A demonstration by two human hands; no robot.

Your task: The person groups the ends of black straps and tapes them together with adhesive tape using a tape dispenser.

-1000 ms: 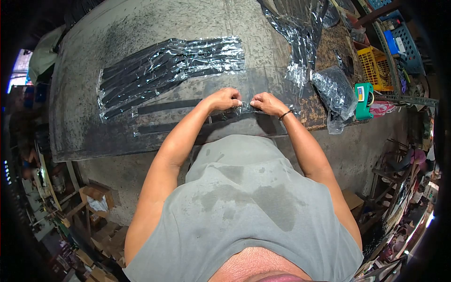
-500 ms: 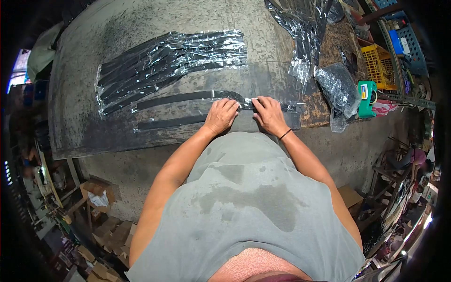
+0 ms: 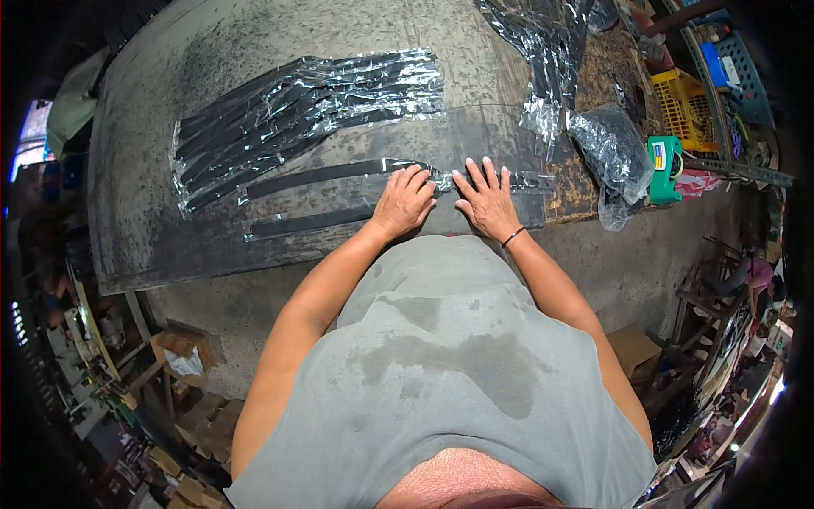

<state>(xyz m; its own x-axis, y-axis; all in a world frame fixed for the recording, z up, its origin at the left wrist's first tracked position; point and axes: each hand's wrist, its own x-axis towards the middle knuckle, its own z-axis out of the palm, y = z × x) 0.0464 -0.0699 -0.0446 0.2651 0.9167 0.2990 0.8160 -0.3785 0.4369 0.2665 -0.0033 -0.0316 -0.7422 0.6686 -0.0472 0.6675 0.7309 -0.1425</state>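
Observation:
A long black strip in clear plastic [image 3: 326, 174] lies across the near part of the table, its right part passing by both hands. My left hand [image 3: 405, 202] rests on it with fingers bent and close together; what is under the fingertips is hidden. My right hand [image 3: 486, 198] lies flat on the strip's right part, fingers spread. Below the first strip is a second black strip [image 3: 314, 222], its right end close to my left wrist. Farther back lies a wide layer of black strips in shiny plastic [image 3: 309, 114].
More wrapped black strips [image 3: 551, 68] lie at the back right. Near the table's right edge are a crumpled plastic bag [image 3: 612, 153] and a green tape dispenser [image 3: 664, 170]. A yellow basket [image 3: 683, 106] stands beyond. Another person [image 3: 755, 276] is at the far right.
My right hand has opened from bent fingers to spread, flat ones. My left hand has hardly moved. The view has shifted slightly.

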